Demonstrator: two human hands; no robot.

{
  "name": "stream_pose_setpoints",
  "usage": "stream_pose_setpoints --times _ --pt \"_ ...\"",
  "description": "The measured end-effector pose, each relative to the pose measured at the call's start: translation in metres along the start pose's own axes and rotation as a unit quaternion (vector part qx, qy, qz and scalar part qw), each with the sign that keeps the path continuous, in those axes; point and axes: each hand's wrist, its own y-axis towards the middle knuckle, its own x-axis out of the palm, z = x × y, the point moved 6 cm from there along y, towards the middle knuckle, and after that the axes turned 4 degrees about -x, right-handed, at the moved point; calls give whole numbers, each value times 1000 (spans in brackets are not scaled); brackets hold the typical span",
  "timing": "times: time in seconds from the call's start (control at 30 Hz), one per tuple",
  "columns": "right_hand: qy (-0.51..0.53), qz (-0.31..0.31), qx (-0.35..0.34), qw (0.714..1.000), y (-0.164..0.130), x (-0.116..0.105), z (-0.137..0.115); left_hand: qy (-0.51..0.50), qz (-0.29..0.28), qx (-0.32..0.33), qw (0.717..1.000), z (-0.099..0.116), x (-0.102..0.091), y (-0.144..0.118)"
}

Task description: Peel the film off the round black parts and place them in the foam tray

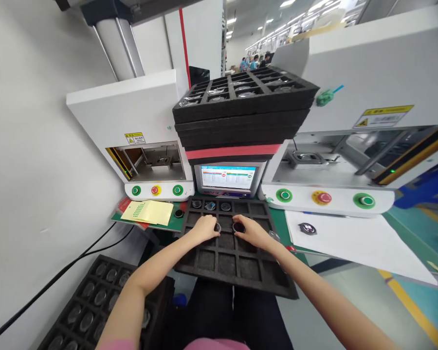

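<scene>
A black foam tray (241,272) with square pockets lies in front of me, partly on my lap. My left hand (203,228) is curled over a small round part (217,227) in a middle pocket. My right hand (253,232) grips a round black part (238,227) in the neighbouring pocket. Three more round parts (210,205) sit in the tray's far row. Most nearer pockets hold nothing.
A stack of black trays (241,109) stands over a lit screen (228,176). White machines (146,146) (350,160) with green and red buttons flank it. Yellow sheet (149,212) left, white paper with a dark part (307,228) right. Another filled tray (91,301) lies low left.
</scene>
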Motion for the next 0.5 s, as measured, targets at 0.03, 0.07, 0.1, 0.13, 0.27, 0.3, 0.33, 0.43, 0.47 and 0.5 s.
stream_pose_setpoints --times 0.03,0.07,0.1,0.13,0.27,0.3,0.33,0.43,0.47,0.5 --pt "4 4 7 1000 -1 -1 1 0 1 1 1000 1 -1 -1" --pt "9 9 15 1000 -1 -1 3 0 4 2 1000 1 -2 -2" --pt "15 15 24 999 -2 -1 5 0 11 3 1000 -1 -4 -4" --pt "21 22 33 999 -3 0 7 -2 23 4 1000 -4 -8 -6" --pt "47 48 55 996 -3 5 16 -19 122 -14 992 -50 -55 -12" --pt "51 53 59 996 -3 6 18 -23 156 -30 987 -71 -74 -9" --pt "53 56 64 995 -3 6 20 -24 188 -51 981 -94 -95 -5" --pt "51 56 72 995 -4 7 23 -19 254 -122 959 -169 -153 21" --pt "48 54 71 995 -6 7 24 -15 264 -145 954 -193 -169 33" --pt "44 55 69 995 -9 8 25 -11 269 -165 949 -215 -182 46"
